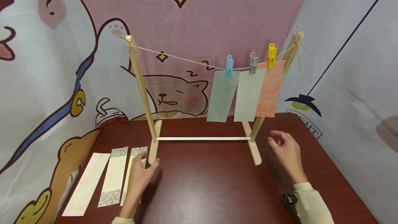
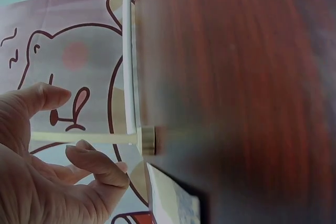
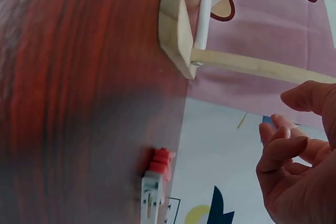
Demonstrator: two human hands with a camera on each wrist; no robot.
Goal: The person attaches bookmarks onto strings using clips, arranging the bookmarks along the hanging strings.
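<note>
A wooden stand [image 1: 141, 89] holds a sagging string [image 1: 177, 56] between its two posts. From the string's right half hang a grey-green card [image 1: 221, 96], a pale green card [image 1: 248, 96] and an orange card [image 1: 271, 92]. A blue clothespin [image 1: 229, 66], a grey clothespin [image 1: 253, 63] and a yellow clothespin [image 1: 272, 55] clip them, one each. My left hand [image 1: 141, 175], thumb and fingers spread apart, is beside the stand's left foot [image 1: 154, 148] and holds nothing. Right of the other foot [image 1: 255, 151], my right hand [image 1: 286, 155] has loosely bent fingers with nothing between them.
On the table's left lie a plain cream card [image 1: 87, 184] and two patterned-end cards [image 1: 113, 179], one partly behind my left hand. A red clothespin [image 3: 161, 160] and a whitish clothespin [image 3: 151, 192] lie near my right hand. A white rod [image 1: 202, 138] joins the feet.
</note>
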